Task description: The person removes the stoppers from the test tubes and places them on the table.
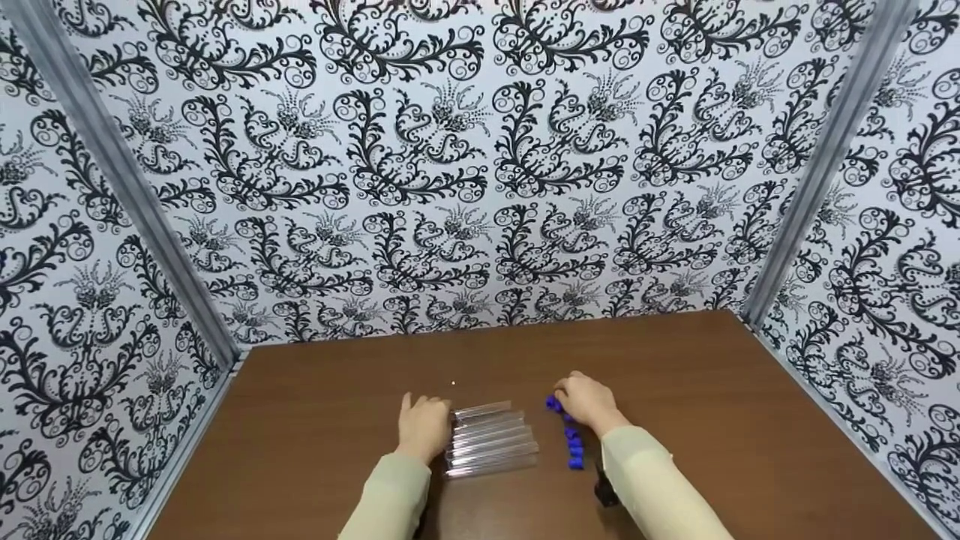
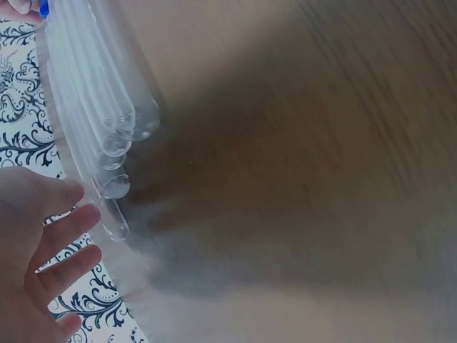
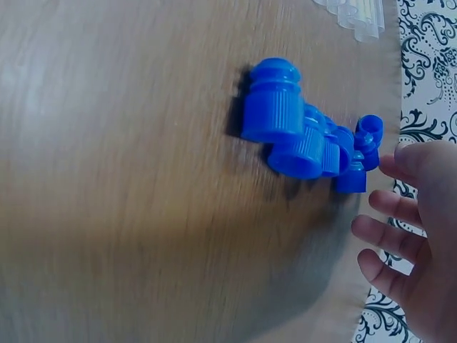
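Observation:
Several clear test tubes [image 1: 491, 442] lie side by side on the brown table. At their left ends is my left hand [image 1: 425, 429], fingers spread and relaxed. In the left wrist view, the thumb and index fingertips [image 2: 88, 214] are right beside the rounded end of the outermost tube [image 2: 113, 220]. A row of blue ribbed caps [image 1: 574, 448] lies to the right of the tubes. Over the far end of that row is my right hand [image 1: 589, 401]. The right wrist view has its loosely bent fingers [image 3: 389, 236] close beside the farthest blue caps [image 3: 370, 132].
A small black object [image 1: 604, 491] is partly hidden by the right forearm. The brown table [image 1: 337, 375] is enclosed by black-and-white patterned walls [image 1: 420, 165] with grey corner posts [image 1: 795, 172]. A tiny white speck [image 1: 453, 383] shows beyond the tubes.

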Motion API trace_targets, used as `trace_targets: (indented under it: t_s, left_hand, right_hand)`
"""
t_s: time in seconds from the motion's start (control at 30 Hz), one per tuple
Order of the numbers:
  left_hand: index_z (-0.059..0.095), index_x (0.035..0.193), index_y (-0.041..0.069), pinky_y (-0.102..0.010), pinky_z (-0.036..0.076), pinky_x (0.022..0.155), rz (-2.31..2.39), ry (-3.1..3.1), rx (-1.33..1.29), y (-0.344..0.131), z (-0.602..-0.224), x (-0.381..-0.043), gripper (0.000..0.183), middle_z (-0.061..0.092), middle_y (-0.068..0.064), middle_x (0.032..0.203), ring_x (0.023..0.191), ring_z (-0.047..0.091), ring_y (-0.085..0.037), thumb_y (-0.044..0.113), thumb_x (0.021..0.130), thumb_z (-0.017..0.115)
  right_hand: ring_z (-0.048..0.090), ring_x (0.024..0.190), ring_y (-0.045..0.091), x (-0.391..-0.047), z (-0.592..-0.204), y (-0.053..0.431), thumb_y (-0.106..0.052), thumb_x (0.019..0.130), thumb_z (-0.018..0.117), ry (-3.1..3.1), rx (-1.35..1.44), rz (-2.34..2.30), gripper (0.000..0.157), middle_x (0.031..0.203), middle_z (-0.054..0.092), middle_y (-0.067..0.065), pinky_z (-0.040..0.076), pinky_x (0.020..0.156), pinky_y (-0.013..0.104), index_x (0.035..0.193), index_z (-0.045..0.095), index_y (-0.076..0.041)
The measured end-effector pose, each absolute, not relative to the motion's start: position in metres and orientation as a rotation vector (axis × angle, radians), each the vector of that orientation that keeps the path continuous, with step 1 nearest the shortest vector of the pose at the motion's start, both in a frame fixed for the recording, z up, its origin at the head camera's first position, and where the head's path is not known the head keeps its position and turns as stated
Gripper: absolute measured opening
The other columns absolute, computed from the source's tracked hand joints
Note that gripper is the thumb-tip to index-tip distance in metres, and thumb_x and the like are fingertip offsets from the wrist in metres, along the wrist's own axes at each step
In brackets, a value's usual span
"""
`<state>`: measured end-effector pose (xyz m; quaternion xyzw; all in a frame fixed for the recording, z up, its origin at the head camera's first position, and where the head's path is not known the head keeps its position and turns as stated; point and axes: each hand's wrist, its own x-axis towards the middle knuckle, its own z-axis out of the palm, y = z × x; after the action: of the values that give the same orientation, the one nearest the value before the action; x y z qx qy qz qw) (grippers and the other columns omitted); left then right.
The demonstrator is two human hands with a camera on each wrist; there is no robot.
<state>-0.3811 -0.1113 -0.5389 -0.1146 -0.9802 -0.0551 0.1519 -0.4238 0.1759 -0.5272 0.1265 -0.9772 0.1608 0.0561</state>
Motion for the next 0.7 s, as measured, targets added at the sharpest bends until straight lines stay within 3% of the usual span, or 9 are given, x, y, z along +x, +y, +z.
trace_targets:
  t_s: [0.43, 0.57, 0.7]
  left_hand:
    - [0.074, 0.101, 0.011, -0.059, 0.031, 0.103, -0.183, -2.814, -0.331, -0.116, -0.538, -0.377, 0.025, 0.071, -0.006, 0.098, 0.1, 0.063, -0.028, 0.007, 0.077, 0.065]
    - [0.069, 0.114, 0.012, -0.061, 0.03, 0.104, -0.226, -2.802, -0.342, -0.123, -0.535, -0.381, 0.03, 0.068, -0.008, 0.114, 0.112, 0.059, -0.03, 0.018, 0.086, 0.065]
    - [0.053, 0.138, 0.018, -0.062, 0.023, 0.108, -0.278, -2.847, -0.286, -0.142, -0.53, -0.384, 0.048, 0.052, -0.009, 0.14, 0.132, 0.043, -0.034, 0.034, 0.093, 0.06]
  right_hand:
    - [0.064, 0.098, 0.036, -0.427, -0.531, 0.182, -0.018, 0.093, 0.062, -2.941, 0.446, 0.557, 0.023, 0.111, 0.064, 0.012, 0.05, 0.077, 0.056, 0.111, 0.072, -0.009]
    - [0.063, 0.099, 0.037, -0.428, -0.531, 0.192, -0.018, 0.092, 0.063, -2.916, 0.455, 0.546, 0.024, 0.114, 0.064, 0.016, 0.05, 0.078, 0.056, 0.112, 0.071, -0.008]
    - [0.063, 0.101, 0.037, -0.429, -0.533, 0.206, -0.021, 0.091, 0.064, -2.87, 0.453, 0.515, 0.028, 0.116, 0.063, 0.016, 0.048, 0.084, 0.057, 0.115, 0.069, -0.008]
